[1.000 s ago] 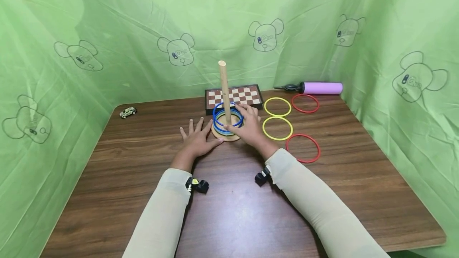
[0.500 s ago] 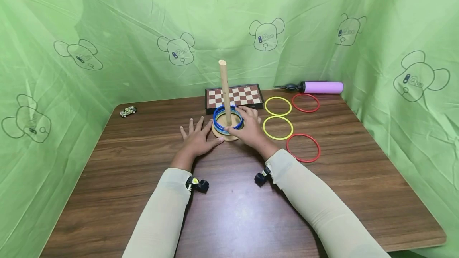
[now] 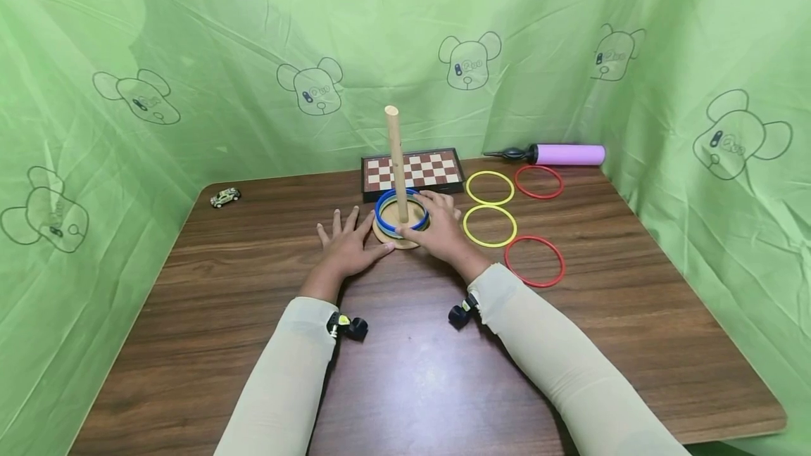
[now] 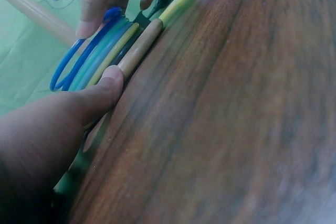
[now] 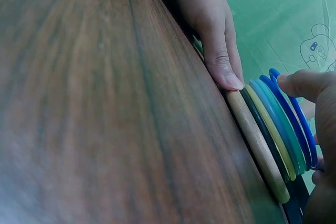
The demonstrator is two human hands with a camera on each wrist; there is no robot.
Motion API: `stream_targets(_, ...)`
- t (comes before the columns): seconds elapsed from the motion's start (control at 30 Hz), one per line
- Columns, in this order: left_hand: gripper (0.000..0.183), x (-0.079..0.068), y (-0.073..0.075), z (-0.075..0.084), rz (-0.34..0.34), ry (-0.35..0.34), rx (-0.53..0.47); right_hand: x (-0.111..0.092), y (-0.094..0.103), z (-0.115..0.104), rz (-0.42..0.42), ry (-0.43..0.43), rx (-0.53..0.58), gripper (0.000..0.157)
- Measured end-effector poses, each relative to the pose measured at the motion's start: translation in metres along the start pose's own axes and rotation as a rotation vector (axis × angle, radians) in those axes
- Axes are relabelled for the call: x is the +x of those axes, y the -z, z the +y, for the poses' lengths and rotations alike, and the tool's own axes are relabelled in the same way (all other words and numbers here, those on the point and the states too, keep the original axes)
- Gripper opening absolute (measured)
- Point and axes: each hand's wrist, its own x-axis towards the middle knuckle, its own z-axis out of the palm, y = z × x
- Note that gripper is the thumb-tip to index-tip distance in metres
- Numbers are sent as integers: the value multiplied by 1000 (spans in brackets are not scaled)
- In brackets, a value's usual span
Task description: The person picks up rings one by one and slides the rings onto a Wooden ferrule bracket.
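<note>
An upright wooden peg [image 3: 396, 160] rises from a round wooden base [image 5: 256, 145]. Stacked rings circle it at the bottom: dark lowest, then a yellow ring [image 5: 274, 134], bluish-green ones, and blue on top. My right hand [image 3: 445, 231] holds the uppermost blue ring [image 4: 62, 65] by its right side, thumb at the near edge and fingers at the far edge. That ring tilts slightly on the other blue ring [image 5: 297, 121] beneath it. On the left, my left hand [image 3: 348, 248] lies with fingers spread on the table, its thumb pressing the base's rim.
Two yellow rings [image 3: 467, 226] and two red rings [image 3: 563, 266] lie flat to the right. Behind the peg is a chessboard [image 3: 437, 169]. A purple hand pump [image 3: 570, 155] sits at the back right, and a toy car [image 3: 225, 197] at the back left. Green curtains [image 3: 222, 20] surround the table.
The top blue ring has come down the peg and now lies close on the stack, with my right hand lowering slightly along with it. My left hand has stayed in place.
</note>
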Motion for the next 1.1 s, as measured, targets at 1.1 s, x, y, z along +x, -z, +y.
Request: stream_targets(1.1,102,1,-2,0,15,-6,-3,-7,2,5,-9,32,29,87)
